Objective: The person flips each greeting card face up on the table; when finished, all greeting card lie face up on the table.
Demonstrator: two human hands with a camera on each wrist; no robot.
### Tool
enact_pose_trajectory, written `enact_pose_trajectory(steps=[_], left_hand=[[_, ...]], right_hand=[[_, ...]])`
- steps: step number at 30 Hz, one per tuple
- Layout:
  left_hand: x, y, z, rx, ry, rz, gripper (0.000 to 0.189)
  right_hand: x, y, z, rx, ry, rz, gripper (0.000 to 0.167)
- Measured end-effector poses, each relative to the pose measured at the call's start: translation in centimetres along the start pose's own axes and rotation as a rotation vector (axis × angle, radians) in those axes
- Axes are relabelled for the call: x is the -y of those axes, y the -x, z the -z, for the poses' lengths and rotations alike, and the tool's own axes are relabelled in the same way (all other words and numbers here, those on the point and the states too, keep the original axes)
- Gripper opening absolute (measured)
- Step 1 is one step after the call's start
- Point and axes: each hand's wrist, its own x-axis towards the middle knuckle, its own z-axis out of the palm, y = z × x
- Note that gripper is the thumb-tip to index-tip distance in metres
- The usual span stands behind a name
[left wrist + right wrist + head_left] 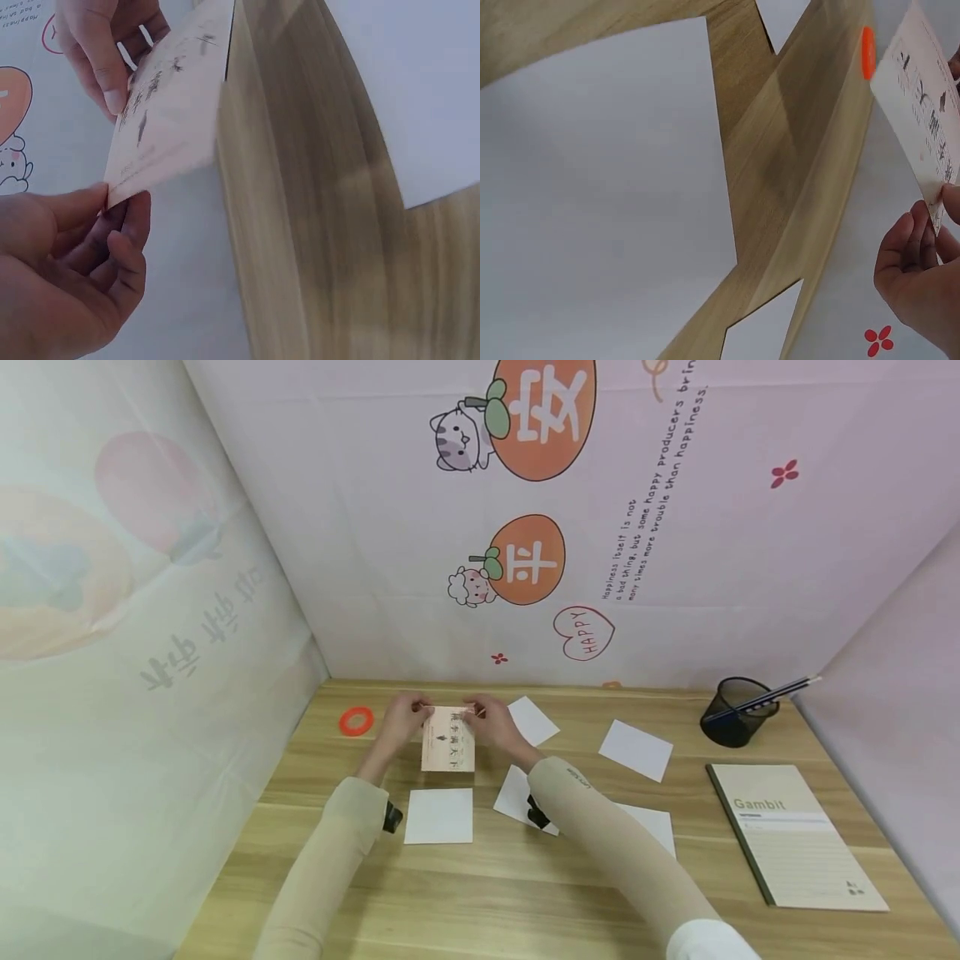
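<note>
Nearest: my forearms in beige sleeves [607,839] extend forward over the light wood-grain surface [442,902]. Just ahead, one square white paper card [438,817] lies flat; four more white cards [636,749] lie to its right, some partly hidden by my right arm.

Beyond it: the pale pinkish rectangular card with dark printed characters [442,756], tilted, apparently clear of the surface. Progress, my judgement — pick-up done, laying down not yet; the five white cards lie unheld. Share of work left: cannot tell.

Pose: left hand [406,719] pinches the card near its far left corner, thumb against curled fingers; right hand [492,720] pinches near the far right corner likewise.

Off to the left: an orange-red ring [357,732]. Behind everything — a white printed backdrop [375,568].
</note>
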Motion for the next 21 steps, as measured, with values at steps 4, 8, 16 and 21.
enact_pose_trajectory(steps=[4,8,16,21], left_hand=[[0.4,0.4,-0.1,-0.063,0.102,0.078,0.017],[0.4,0.7,0.0,-0.114,0.158,0.125,0.016],[0.9,0.7,-0.4,-0.265,0.298,0.186,0.018],[1.1,0.9,-0.6,-0.356,0.359,0.208,0.017]], right_hand=[[0.0,0.2,-0.2,0.0,-0.084,-0.07,0.047],[-0.1,0.3,-0.3,0.013,-0.118,-0.083,0.052],[-0.2,1.1,-0.3,0.027,-0.158,-0.073,0.047],[-0.4,1.4,-0.4,0.026,-0.215,-0.078,0.038]])
